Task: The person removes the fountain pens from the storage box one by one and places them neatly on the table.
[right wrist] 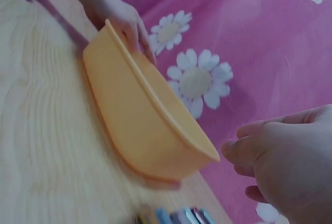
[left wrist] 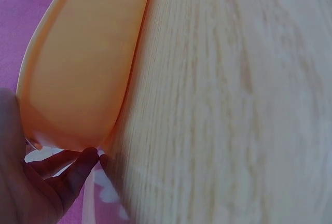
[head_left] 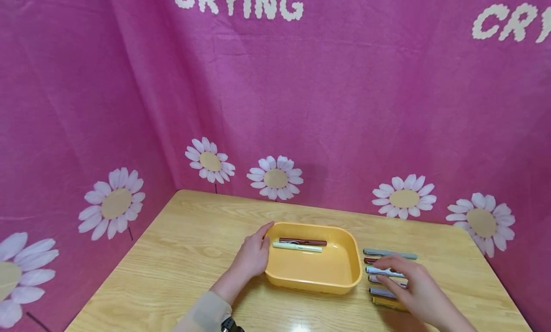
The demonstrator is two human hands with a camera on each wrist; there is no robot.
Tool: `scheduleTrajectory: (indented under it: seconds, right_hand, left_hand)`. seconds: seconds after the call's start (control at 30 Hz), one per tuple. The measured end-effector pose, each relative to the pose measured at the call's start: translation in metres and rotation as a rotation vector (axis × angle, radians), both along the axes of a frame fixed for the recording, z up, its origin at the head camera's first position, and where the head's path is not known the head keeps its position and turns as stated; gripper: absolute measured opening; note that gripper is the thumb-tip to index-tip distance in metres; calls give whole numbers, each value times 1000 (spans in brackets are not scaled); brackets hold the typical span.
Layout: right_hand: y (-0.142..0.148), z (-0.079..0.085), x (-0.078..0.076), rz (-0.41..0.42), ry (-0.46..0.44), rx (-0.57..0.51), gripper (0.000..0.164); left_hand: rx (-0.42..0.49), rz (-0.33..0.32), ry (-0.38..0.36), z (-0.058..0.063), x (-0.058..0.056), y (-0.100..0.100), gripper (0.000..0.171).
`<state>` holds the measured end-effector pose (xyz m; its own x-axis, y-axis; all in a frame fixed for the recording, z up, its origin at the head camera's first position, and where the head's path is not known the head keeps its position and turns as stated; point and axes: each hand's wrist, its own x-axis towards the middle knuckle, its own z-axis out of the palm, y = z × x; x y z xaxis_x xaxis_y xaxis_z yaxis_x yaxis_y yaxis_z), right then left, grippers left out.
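Note:
The yellow plastic tray (head_left: 316,280) sits on the table with a dark red pen (head_left: 303,241) and a pale mint pen (head_left: 297,247) lying near its far side. My left hand (head_left: 251,256) holds the tray's left end, thumb at the rim and fingers along the outer wall (left wrist: 83,68). Right of the tray lies a column of pens: a grey-green pen (head_left: 389,253) farthest, then dark red, whitish, pinkish and bluish ones, and a yellow pen (head_left: 387,302) nearest. Over these pens hovers my right hand (head_left: 415,286), thumb and fingers apart, nothing between them. It partly hides several pens.
A wooden table (head_left: 181,246) carries everything. Pink cloth (head_left: 327,107) with white daisies and lettering hangs behind the table and along its sides. A dark watch (head_left: 231,325) shows at the left wrist.

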<state>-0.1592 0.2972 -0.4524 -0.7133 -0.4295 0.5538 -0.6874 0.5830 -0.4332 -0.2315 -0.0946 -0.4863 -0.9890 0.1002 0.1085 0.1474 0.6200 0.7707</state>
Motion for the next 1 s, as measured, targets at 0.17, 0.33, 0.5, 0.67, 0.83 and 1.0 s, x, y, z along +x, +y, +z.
scheduleTrajectory:
  seconds: [0.17, 0.33, 0.5, 0.67, 0.83, 1.0]
  right_hand:
    - [-17, 8, -11, 87, 0, -43, 40]
    - [-30, 10, -21, 123, -30, -59, 38]
    - [-43, 12, -31, 128, -70, -46, 35]
    - [-56, 16, -43, 123, -136, -36, 30]
    - [-65, 16, -52, 135, -177, -41, 29]
    - [-71, 12, -58, 144, -230, -52, 26]
  left_hand:
    - [-8, 5, -7, -2, -1, 2, 48]
    - [-18, 4, -12, 0, -1, 2, 48]
    - [-4, 2, -12, 2, 1, 1, 48]
    - [1, 12, -8, 3, 1, -2, 49]
    - [11, 3, -8, 4, 2, -1, 49]
    - [2, -6, 14, 6, 3, 3, 48]
